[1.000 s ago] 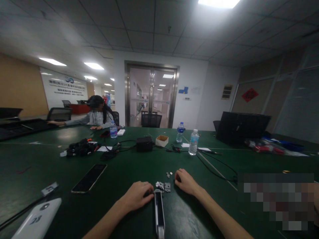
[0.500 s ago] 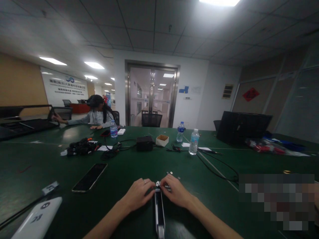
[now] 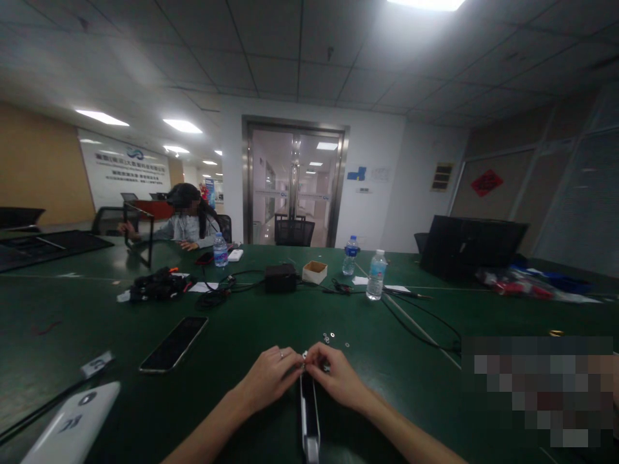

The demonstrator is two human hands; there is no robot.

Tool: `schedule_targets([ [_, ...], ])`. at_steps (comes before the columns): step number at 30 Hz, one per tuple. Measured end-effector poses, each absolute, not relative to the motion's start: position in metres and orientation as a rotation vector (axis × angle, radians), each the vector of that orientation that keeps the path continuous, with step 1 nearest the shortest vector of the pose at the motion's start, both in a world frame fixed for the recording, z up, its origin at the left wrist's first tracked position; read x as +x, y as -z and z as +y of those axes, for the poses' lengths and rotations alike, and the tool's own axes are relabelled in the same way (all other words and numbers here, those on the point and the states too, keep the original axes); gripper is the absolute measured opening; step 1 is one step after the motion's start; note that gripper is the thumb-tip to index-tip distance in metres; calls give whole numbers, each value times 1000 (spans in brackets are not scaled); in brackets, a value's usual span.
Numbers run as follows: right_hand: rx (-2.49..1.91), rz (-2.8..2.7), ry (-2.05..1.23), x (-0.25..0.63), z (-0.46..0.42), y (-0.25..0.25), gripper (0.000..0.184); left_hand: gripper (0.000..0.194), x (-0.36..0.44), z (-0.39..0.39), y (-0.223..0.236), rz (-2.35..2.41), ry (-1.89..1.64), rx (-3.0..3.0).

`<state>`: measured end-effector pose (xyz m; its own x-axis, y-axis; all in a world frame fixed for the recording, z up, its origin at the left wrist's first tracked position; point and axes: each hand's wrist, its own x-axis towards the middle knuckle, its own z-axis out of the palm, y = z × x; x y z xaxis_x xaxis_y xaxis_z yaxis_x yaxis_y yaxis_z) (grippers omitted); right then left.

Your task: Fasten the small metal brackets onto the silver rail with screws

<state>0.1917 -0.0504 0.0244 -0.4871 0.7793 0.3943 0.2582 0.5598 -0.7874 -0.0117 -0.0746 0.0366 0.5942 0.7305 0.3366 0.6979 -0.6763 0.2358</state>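
Note:
A long narrow device (image 3: 310,409) with a dark face and pale silver edges lies on the table, pointing away from me. My left hand (image 3: 275,372) is closed at its far end, fingertips pinching a small white piece (image 3: 304,354) from the left side. From the right, my right hand (image 3: 336,374) is closed with thumb and forefinger pressed together over the same spot; what lies between them is too small to make out. Small metal nuts (image 3: 326,338) are scattered just beyond my right hand, and a few bits are partly hidden under its fingers.
A black phone (image 3: 174,345) and a white device marked 28 (image 3: 72,425) lie to the left. Farther back are cables, a black box (image 3: 280,279), a small open carton (image 3: 314,272) and water bottles (image 3: 376,276). Across the table a person (image 3: 191,222) holds a dark frame (image 3: 151,238).
My right hand has shifted slightly left, its fingertips now meeting over the far end of the device. Across the table, the person has swung the dark frame nearer and upright.

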Motion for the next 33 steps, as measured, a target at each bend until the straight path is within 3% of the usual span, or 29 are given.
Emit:
schedule_targets([
  [10,-863,-2001,-903,192,-51,-26,8,18,-12,-76,-40,1212,-585,2739],
  [23,-963,-2373,-424,216,-35,-30,9,16,-23,-72,-50,1347,-395,2669],
  [33,-1023,-2585,-359,229,-30,-36,15,18,-28,-68,-47,1337,-338,2614],
])
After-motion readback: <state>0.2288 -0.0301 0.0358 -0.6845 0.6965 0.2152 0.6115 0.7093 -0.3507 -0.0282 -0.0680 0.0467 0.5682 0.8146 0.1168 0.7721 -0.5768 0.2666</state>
